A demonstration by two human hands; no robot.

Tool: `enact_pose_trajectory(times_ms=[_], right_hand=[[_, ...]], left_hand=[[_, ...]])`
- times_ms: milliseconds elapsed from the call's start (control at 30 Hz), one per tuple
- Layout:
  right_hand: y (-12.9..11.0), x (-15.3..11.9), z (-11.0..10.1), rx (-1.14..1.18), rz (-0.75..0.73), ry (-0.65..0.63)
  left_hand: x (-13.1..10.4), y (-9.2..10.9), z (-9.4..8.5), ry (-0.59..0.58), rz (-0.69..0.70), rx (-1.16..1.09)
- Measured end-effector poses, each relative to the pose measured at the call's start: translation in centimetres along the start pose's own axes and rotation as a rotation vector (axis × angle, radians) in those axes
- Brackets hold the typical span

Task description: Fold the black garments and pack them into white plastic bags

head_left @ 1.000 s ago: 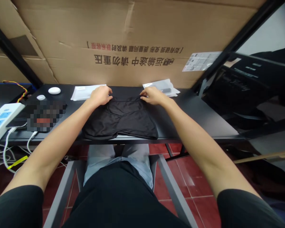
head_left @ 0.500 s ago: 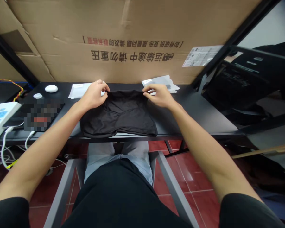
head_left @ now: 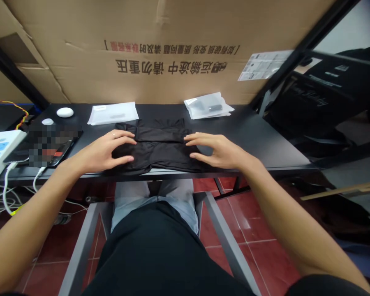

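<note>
A black cloth garment (head_left: 163, 152) lies on the dark desk in front of me, its far edge folded over toward me in a band. My left hand (head_left: 106, 150) rests at the garment's left side, thumb and fingers apart. At the right side my right hand (head_left: 217, 150) mirrors it, fingers stretched and thumb spread. Both hands' fingertips are at the folded cloth, with nothing pinched between them. Behind the garment lie a frosted plastic bag (head_left: 112, 114) on the left and frosted plastic bags (head_left: 208, 106) on the right.
A big cardboard box (head_left: 172, 24) stands along the desk's back edge. On the left are a phone (head_left: 61, 152), a white round case (head_left: 64, 112), a small white cap (head_left: 47, 122), and a white power strip (head_left: 6, 144) with cables. A black bag (head_left: 314, 102) is at right.
The garment's far edge has been folded toward me. Both hands have let go of that edge, come nearer to me and opened.
</note>
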State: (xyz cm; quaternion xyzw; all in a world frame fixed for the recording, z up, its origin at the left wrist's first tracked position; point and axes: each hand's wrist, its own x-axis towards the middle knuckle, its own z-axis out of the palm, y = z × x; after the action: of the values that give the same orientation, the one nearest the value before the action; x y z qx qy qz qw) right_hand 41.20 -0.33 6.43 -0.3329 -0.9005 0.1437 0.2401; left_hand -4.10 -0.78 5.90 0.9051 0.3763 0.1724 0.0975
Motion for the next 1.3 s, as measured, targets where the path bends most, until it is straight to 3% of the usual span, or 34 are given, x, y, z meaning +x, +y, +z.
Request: enact_pose_trajectory(times_ms=[100, 233, 500, 667, 800, 967, 1133, 1233, 1300], right_hand=[[-2.0, -1.9, -0.3, 0.035, 0.005, -0.06], [-2.2, -3.5, 0.6, -0.024, 0.003, -0.048], [-2.0, -4.5, 1.9, -0.047, 0.0, 0.026], [-2.1, -4.5, 1.8, -0.086, 0.142, 0.126], [-1.4, -3.2, 1.6, -0.049, 0.242, 0.251], [1.0, 1.4, 0.7, -0.064, 0.38, 0.437], [5.1, 6.1, 0.7, -0.136, 0.471, 0.346], [6.7, 6.9, 1.6, -0.185, 0.5, 0.269], [7.0, 6.6, 2.1, -0.19, 0.489, 0.289]], left_hand=[[-3.1, 0.6, -0.4, -0.033, -0.034, -0.022], [-5.3, 0.2, 0.2, -0.046, -0.088, -0.027], [-5.8, 0.4, 0.7, 0.013, -0.021, 0.061], [-5.7, 0.9, 0.5, 0.028, -0.105, 0.04], [-4.2, 0.4, 0.0, 0.165, -0.29, 0.046], [0.5, -1.2, -0.9, 0.307, -0.375, 0.116], [4.3, -2.1, -0.7, 0.292, -0.553, 0.292], [4.7, -1.9, -0.2, 0.277, -0.612, 0.356], [4.2, -1.8, -0.1, 0.295, -0.6, 0.356]])
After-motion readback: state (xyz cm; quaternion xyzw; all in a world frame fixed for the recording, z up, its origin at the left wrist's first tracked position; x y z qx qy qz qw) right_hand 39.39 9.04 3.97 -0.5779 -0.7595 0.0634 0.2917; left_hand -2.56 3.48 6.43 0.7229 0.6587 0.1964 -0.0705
